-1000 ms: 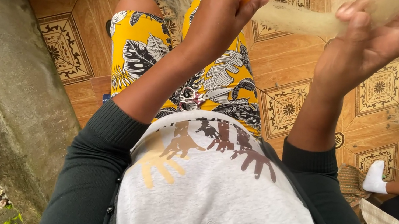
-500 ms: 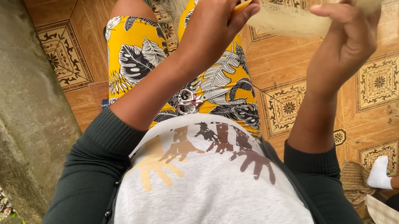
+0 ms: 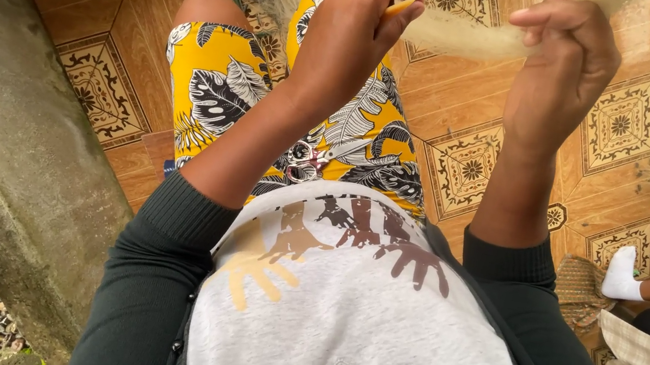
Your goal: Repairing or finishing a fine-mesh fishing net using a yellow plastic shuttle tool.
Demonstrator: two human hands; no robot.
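Fibre [image 3: 458, 32], pale and hair-fine, stretches between both hands, fingers of left hand [image 3: 352, 31] and right hand [image 3: 564, 64] pinching it.

A pale, straw-coloured fibre bundle [image 3: 458, 32] stretches level between both hands, raised above the lap, its loose ends fraying out past them. A thin yellow-orange tool [image 3: 398, 8] is pinched against its left end.

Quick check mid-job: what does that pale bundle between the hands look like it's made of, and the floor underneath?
The pale bundle looks like loose plant fibre, possibly raffia or sisal: cream, matte, with fine stray strands fraying out; I cannot tell which. The left hand and right hand pinch it. The floor looks like glazed ceramic tile: glossy orange-brown wood-grain print with repeating dark medallions and visible joints.
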